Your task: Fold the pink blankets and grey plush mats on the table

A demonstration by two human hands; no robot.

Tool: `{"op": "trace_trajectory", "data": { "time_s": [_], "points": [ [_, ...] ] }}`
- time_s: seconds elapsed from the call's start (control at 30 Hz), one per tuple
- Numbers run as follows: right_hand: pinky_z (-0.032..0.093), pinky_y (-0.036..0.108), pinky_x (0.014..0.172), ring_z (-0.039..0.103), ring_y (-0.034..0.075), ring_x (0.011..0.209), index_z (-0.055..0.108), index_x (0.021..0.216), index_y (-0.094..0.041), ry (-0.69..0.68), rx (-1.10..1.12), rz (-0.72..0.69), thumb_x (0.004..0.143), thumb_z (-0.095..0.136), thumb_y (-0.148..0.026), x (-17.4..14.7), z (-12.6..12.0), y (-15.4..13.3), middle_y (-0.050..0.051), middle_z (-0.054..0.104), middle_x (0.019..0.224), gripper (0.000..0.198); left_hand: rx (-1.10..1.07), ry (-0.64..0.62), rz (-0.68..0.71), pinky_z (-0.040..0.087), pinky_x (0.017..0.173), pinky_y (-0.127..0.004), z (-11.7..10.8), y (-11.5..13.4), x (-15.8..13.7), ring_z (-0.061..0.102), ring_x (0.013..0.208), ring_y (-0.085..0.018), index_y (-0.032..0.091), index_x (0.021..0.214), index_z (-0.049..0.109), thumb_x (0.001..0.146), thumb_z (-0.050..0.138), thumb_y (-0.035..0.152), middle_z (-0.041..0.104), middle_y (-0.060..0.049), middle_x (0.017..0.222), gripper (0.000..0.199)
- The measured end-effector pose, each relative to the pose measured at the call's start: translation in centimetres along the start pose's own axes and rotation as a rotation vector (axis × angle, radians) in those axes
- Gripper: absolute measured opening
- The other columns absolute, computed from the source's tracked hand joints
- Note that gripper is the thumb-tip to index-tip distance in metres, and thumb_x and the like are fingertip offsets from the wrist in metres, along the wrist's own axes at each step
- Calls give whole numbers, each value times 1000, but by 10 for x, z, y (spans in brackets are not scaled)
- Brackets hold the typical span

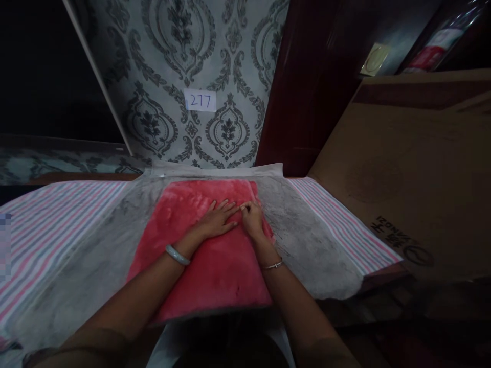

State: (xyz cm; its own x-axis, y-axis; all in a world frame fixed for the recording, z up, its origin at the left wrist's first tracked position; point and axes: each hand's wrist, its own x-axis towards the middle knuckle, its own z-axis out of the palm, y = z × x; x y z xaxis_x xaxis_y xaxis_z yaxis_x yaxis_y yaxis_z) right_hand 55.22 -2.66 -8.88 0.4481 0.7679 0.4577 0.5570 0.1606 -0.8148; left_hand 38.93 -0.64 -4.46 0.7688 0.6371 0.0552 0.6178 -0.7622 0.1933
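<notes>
A plush red cloth (pixel 215 271), apparently folded, lies on a grey cover (pixel 318 240) in front of me. My left hand (pixel 219 220) rests flat on the red cloth with its fingers spread. Just to its right, my right hand (pixel 252 217) is closed in a pinch at the cloth's surface, thumb and forefinger together. What sits between those fingertips is too small to make out. The right edge of the red cloth shows beside and beyond the right hand.
Striped fabric (pixel 76 209) shows at both sides of the grey cover. A large cardboard box (pixel 402 168) stands at the right. A dark screen (pixel 53 76) is at the left. The patterned wall behind bears a paper label (pixel 200 100) reading 277.
</notes>
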Motion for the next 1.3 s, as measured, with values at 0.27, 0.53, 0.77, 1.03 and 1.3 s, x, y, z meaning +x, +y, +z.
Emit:
{"op": "trace_trajectory", "data": {
  "time_s": [0.27,0.53,0.77,1.03,1.3],
  "points": [
    [45,28,79,59,18,77,62,68,-22,-35,91,49,76,52,-20,3,-1,6,1,68,75,13,-13,-2,-4,11,122,-59,-2,3,-1,21,152,-30,27,152,40,96,43,52,35,-8,161,61],
    [46,28,75,58,17,73,62,70,-22,-41,192,72,76,50,-28,1,-2,4,0,67,73,15,-10,3,-7,11,122,-59,-1,3,-2,22,152,-30,25,151,40,96,43,51,37,-9,160,61],
    [46,30,77,58,17,74,61,75,-21,-23,273,62,78,48,-36,0,-3,4,1,67,76,20,-20,58,-6,12,123,-56,2,3,-5,24,151,-28,23,153,37,96,43,50,37,-10,160,63],
    [44,33,84,57,19,81,62,74,-22,-49,263,-18,75,52,-31,-3,-6,0,2,66,79,13,-48,62,-10,11,123,-56,3,2,-5,22,152,-28,25,152,39,96,44,51,36,-8,160,62],
    [45,31,75,57,18,71,63,72,-23,-114,279,-46,74,55,-30,-6,-4,-6,0,66,72,11,-25,54,-8,13,122,-58,3,1,-4,24,151,-30,26,152,40,95,46,48,35,-8,161,61]
  ]
}}
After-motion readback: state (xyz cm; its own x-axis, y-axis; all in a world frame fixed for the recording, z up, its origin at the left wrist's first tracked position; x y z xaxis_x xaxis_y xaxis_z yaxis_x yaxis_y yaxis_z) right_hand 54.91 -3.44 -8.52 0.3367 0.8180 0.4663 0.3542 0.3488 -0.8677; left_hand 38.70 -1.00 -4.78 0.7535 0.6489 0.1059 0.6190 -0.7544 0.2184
